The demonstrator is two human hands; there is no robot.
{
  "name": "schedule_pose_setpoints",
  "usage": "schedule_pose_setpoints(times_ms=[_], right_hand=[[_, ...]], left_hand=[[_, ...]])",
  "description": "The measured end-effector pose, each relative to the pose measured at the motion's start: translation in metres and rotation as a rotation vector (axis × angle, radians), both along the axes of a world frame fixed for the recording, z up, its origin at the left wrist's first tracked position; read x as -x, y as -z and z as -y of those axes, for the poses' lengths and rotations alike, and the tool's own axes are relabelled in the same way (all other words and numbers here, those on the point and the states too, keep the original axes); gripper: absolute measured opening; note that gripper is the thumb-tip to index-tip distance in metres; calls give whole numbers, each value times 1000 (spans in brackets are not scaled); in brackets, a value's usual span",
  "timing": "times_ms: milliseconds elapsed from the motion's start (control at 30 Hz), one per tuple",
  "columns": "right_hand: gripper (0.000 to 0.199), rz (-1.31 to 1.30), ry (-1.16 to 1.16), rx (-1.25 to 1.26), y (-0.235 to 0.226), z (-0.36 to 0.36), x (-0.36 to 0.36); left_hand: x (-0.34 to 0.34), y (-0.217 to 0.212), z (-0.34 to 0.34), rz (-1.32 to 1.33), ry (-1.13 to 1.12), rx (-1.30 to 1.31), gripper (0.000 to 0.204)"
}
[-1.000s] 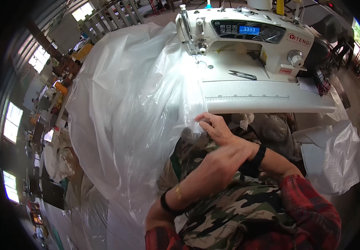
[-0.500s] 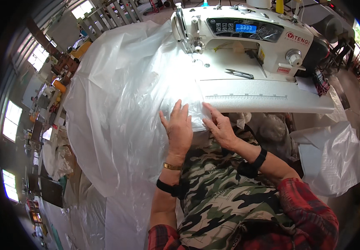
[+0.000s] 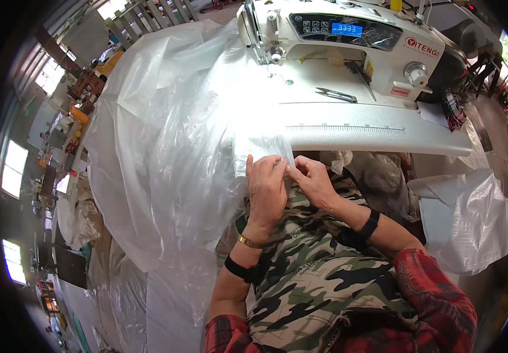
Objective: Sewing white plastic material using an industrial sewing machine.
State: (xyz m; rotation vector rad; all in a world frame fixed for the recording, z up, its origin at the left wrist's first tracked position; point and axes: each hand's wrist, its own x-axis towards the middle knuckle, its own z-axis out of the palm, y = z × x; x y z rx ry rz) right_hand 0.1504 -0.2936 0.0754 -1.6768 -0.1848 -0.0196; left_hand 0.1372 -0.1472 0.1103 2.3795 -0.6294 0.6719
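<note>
A large sheet of translucent white plastic (image 3: 160,135) spreads over the left of the sewing table and hangs down its front. My left hand (image 3: 267,187) is closed on the sheet's near edge, fingertips pinching it. Close beside it, my right hand (image 3: 316,183) pinches the same edge at its right corner, thumb against forefinger. The two hands nearly touch at the fingertips. Beyond them stands a white sewing machine (image 3: 348,53) with a lit display. Its needle area (image 3: 274,56) is above the far part of the sheet, and bright light washes out the plastic there.
Thread snips (image 3: 336,95) lie on the machine bed. A ruler scale (image 3: 348,127) runs along the table's front edge. More white plastic (image 3: 471,217) drapes at the right. Below the table sits bundled clear plastic (image 3: 383,176). Shelves and clutter line the left.
My left hand has moved right and gone from spread fingers on the plastic to a pinch. Both hands are now closer together at the sheet's edge. The view has shifted slightly.
</note>
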Motion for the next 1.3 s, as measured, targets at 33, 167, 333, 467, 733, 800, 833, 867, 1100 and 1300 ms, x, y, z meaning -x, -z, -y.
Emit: schedule_pose_setpoints(times_ms=[33, 167, 333, 467, 733, 800, 833, 867, 1100, 1300], right_hand=[[32, 19, -7, -2, -2, 0, 1], [31, 28, -22, 41, -9, 0, 5], [32, 58, -12, 61, -19, 2, 6], [33, 81, 22, 128, -28, 2, 9], [32, 105, 44, 167, -34, 2, 9], [33, 86, -6, 68, -33, 5, 7], [35, 10, -41, -7, -32, 6, 6], [35, 44, -56, -27, -32, 8, 6], [40, -76, -155, -135, -34, 13, 6], [40, -96, -174, -115, -34, 13, 5]], left_hand=[[2, 0, 0, 5, 0, -5, 21], [16, -3, -1, 81, -60, 114, 18], [38, 1, -15, -97, -100, 207, 15], [33, 12, -17, -889, 36, 591, 28], [13, 25, 1, -1171, 214, 1305, 28], [15, 28, 3, -1104, 235, 1363, 25], [16, 30, 3, -1039, 284, 1428, 22], [18, 32, 2, -1035, 253, 1421, 22], [21, 33, -9, -1073, 317, 1374, 11], [26, 26, -4, -1086, 257, 1358, 11]])
